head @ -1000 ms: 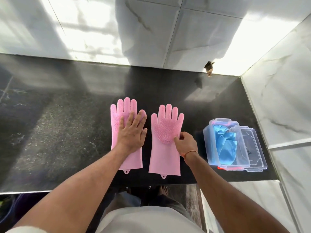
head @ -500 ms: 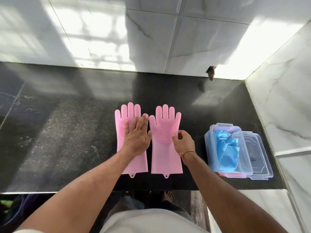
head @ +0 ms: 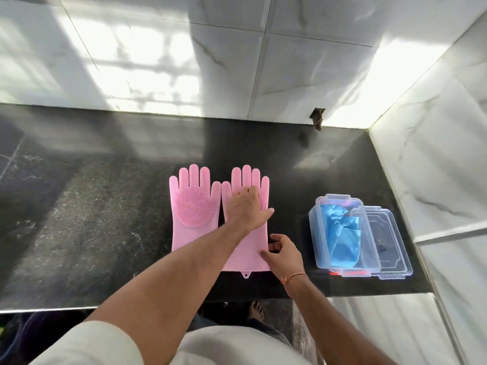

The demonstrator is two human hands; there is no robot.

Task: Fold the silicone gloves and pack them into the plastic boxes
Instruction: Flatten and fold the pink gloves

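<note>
Two pink silicone gloves lie flat side by side on the black counter [head: 79,206], fingers pointing away from me. The left glove [head: 193,206] is uncovered and shows its round bristle patch. My left hand [head: 249,206] lies flat, fingers spread, on the palm of the right glove [head: 247,255]. My right hand [head: 283,255] touches that glove's right edge near the cuff, thumb and fingers curled at the edge. To the right stands a clear plastic box [head: 320,248] holding folded blue gloves [head: 342,241].
A clear lid [head: 387,243] lies beside the box on its right. White marble walls rise behind the counter and along its right side. The counter's front edge runs just below the glove cuffs. A small dark hole [head: 317,118] marks the back wall.
My left hand has crossed from the left glove onto the right glove. My right hand has slid down from that glove's palm edge to near its cuff.
</note>
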